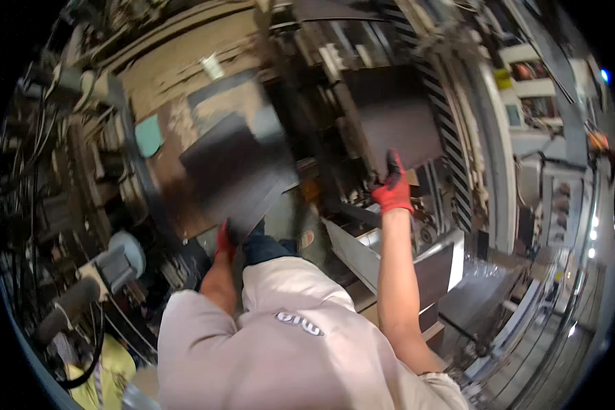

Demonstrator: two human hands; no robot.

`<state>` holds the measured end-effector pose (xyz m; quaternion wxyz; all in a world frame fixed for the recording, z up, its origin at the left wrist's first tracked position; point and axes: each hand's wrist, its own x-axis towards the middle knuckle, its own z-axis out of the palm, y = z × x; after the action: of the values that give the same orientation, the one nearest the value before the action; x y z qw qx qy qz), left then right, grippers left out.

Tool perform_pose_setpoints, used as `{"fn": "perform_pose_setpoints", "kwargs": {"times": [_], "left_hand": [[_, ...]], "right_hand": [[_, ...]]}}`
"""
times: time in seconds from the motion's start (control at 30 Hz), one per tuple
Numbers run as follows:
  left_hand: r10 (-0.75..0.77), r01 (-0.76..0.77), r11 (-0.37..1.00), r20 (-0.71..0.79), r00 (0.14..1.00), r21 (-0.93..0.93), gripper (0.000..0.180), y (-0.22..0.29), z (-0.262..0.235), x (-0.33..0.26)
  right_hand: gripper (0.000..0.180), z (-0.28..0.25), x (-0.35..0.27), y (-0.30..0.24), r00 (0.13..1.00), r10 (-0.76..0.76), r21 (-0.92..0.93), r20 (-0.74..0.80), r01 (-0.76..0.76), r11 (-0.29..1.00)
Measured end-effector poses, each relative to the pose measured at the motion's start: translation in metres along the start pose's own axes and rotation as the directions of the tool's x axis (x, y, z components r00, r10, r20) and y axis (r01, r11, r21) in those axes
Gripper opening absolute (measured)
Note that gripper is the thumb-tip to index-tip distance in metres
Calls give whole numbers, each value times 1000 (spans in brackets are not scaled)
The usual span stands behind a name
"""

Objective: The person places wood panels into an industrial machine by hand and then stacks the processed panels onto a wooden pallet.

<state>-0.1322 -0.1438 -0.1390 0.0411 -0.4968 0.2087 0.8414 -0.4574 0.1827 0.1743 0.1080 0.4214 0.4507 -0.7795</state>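
My left hand (226,239), in a red glove with dark fingertips, grips the near corner of a dark flat panel (232,164). This panel is smeared by motion and lies slanted over a worn brown work surface (174,195). To the right, my right hand (393,191), gloved the same way, is at the near edge of a second dark panel (398,126). One dark finger or thumb lies over that panel's top, and the fingers beneath are hidden. The second panel rests within the machine frame, beside a black-and-white striped strip (451,143).
Machine posts and rails surround both panels. A pale green piece (148,135) lies on the left surface. A light-edged cabinet or bin (362,253) stands below my right forearm. At the left are a round grey machine part (126,254) and cables; a control panel (560,205) is at the right.
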Motion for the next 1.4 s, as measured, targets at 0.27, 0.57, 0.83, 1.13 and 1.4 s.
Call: {"fn": "perform_pose_setpoints", "kwargs": {"times": [0.27,0.57,0.83,1.13,1.4], "left_hand": [[641,-550,684,-36,767,479,66,74,71,-45],[533,-666,691,423,732,281,40,80,282,-154],[648,-773,602,443,619,200,38,-26,448,-129],[760,-834,520,343,551,186,42,-53,514,-69],[647,-769,613,443,621,183,43,-42,518,-40]], "right_hand": [[40,-16,-19,-1,953,-227,-22,202,236,971],[26,-92,-129,2,910,-288,180,297,243,953],[42,-292,-246,44,927,-374,84,40,369,925],[68,-501,-306,144,590,-766,-915,255,403,6],[74,-513,-349,145,691,-721,-965,-53,149,214]]}}
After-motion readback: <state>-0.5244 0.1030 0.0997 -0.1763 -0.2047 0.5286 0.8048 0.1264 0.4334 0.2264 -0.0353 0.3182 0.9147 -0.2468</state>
